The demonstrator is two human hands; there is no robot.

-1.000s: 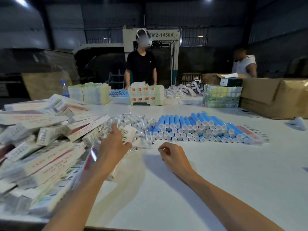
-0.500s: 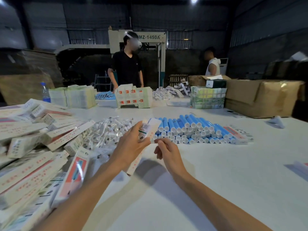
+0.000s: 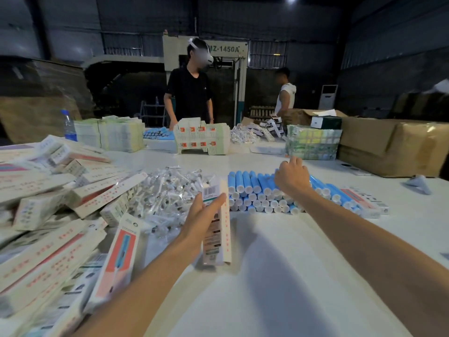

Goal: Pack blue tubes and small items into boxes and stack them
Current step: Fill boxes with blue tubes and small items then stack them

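left hand point(image 3: 206, 218) holds the box point(image 3: 217, 235) on end; right hand point(image 3: 291, 177) curls over the blue tubes point(image 3: 250, 188) just beneath it, grip hidden. a careless grab could send the stack rolling.

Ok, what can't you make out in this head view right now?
Head view only:
Right hand over the blue plastic tubes: its own back hides any grip.
Long white cardboard box in left hand: small print blurred.
Heap of white boxes: cut off by left edge.
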